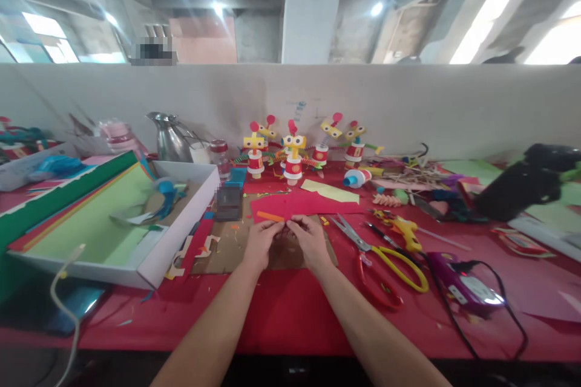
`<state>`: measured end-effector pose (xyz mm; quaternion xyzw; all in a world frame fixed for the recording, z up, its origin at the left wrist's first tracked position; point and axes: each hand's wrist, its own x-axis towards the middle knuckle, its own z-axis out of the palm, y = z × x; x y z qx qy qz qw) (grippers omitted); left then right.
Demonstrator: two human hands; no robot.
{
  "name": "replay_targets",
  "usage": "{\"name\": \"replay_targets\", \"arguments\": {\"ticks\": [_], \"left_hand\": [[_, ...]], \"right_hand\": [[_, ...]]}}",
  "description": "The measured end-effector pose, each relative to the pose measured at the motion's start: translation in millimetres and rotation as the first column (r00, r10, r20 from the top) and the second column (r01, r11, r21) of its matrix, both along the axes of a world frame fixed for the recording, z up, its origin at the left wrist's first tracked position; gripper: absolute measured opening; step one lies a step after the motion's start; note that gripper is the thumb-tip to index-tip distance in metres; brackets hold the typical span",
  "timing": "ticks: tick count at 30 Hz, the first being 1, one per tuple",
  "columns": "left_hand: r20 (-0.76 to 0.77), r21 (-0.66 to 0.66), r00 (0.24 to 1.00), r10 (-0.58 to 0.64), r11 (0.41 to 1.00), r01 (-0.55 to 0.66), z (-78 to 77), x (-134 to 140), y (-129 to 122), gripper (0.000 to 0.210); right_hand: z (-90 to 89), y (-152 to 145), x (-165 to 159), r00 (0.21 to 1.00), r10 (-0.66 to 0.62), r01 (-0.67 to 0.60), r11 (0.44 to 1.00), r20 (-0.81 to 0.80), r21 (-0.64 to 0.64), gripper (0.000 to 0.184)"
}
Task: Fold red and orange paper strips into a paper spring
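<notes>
An orange paper strip sticks out to the left above my fingertips, its right end reaching the spot where both hands meet. My left hand pinches near that end, with thumb and fingers pressed together. Closed too, my right hand meets it fingertip to fingertip; the fingers hide most of what they grip. Both hands are over a brown cardboard sheet littered with scraps. Just beyond them lies red paper. Scissors with yellow handles and red-handled pliers rest to the right.
Several paper-cup robot figures stand at the back against a white partition. On the left is a white box of coloured paper. A yellow glue gun, purple power strip and cables occupy the right. A steel jug stands back left.
</notes>
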<state>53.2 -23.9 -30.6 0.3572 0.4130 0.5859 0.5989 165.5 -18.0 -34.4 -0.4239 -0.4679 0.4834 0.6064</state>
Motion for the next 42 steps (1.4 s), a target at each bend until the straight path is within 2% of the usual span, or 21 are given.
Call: {"name": "replay_targets", "arguments": {"ticks": [8, 17, 25, 29, 36, 42], "left_hand": [[-0.016, 0.042, 1.0, 0.013, 0.999, -0.012, -2.5, 0, 0, 0.023], [0.138, -0.028, 0.988, -0.063, 0.997, 0.068, 10.8, 0, -4, 0.032], [0.073, -0.003, 0.996, 0.043, 0.999, -0.043, 3.6, 3, -1, 0.032], [0.071, 0.0, 0.995, 0.065, 0.998, -0.065, -1.7, 4, 0, 0.027], [0.074, -0.012, 0.994, 0.082, 0.997, -0.081, 5.9, 6, -4, 0.024], [-0.074, 0.017, 0.991, 0.109, 0.994, -0.108, -2.3, 1, 0, 0.023]], "right_hand": [[0.0, 1, 0, 1.0, 0.024, -0.024, 1.0, -0.013, 0.018, 0.021], [2.7, 4, 5, 0.998, 0.038, -0.037, 0.999, -0.059, 0.011, 0.019], [-0.2, 1, 1, 1.0, 0.025, -0.025, 1.0, 0.017, 0.017, 0.016], [-1.4, 1, -1, 1.0, 0.028, -0.028, 1.0, -0.008, 0.014, 0.017], [-2.6, 2, 1, 0.997, 0.049, -0.052, 0.998, -0.066, -0.035, 0.019], [-5.4, 4, 1, 0.999, 0.014, -0.016, 0.999, -0.052, -0.032, 0.022]]}}
